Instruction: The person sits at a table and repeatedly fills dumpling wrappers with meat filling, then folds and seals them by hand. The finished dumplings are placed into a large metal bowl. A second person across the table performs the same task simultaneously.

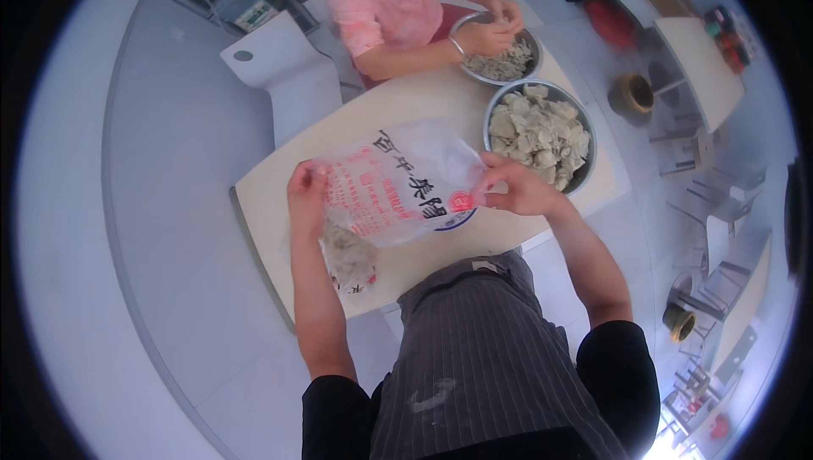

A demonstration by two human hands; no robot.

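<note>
Two hands on one bag [398, 176], which is stretched between them above the near part of the table [275, 193]. Left hand [306, 189]: thumb and fingers pinching its left edge. Right hand [515, 187]: pinching the right edge, thumb and forefinger curved into a loop. Can't tell from here if the mouth is open.

Step looks like spreading the film. To do it well, I'd say: pinch one layer per hand, not both, or the mouth won't part. Even pull; the film looks thin and slack, so a yank could tear it or pop it out of the fingertips. If the layers cling, rub the edge between thumb and finger.

Watch right side: big bowl [486, 126] of pale pieces [539, 132] sits just beyond that hand, so elbow and bag want clearance. Blue-rimmed dish [458, 222] partly hidden under the bag; don't drag across it. Grey clump [349, 253] shows through plastic by the left forearm; can't tell if same bag or another. Check that before lifting.
</note>
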